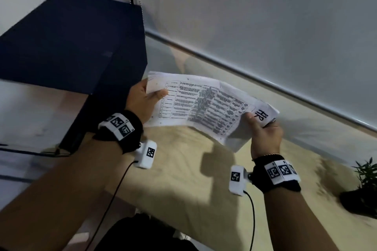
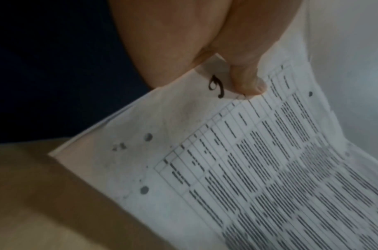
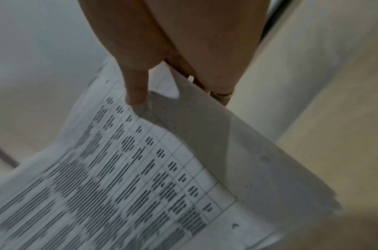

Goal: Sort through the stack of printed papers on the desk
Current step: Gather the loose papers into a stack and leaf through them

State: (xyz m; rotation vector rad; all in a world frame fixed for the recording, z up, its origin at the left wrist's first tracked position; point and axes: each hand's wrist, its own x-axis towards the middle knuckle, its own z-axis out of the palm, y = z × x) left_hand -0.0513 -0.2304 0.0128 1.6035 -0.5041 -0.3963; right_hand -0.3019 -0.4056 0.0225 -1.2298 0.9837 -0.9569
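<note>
A thin stack of printed papers [image 1: 204,106] with a table of text hangs in the air above the pale wooden desk [image 1: 183,169]. My left hand [image 1: 145,100] grips its left end, thumb on top. My right hand [image 1: 263,128] pinches the right end, where "HR" is written by hand. The left wrist view shows my left thumb [image 2: 250,81] pressed on the top sheet [image 2: 237,169] beside a handwritten mark, with punched holes along the margin. In the right wrist view my right thumb [image 3: 136,91] lies on the printed sheet [image 3: 119,177] and the corner curls up over my fingers.
A dark blue box-like unit [image 1: 67,47] stands at the left, close to my left hand. A grey wall with a metal rail [image 1: 265,79] runs behind the desk. A small potted plant [image 1: 363,187] sits at the right edge. Cables hang from both wrist cameras.
</note>
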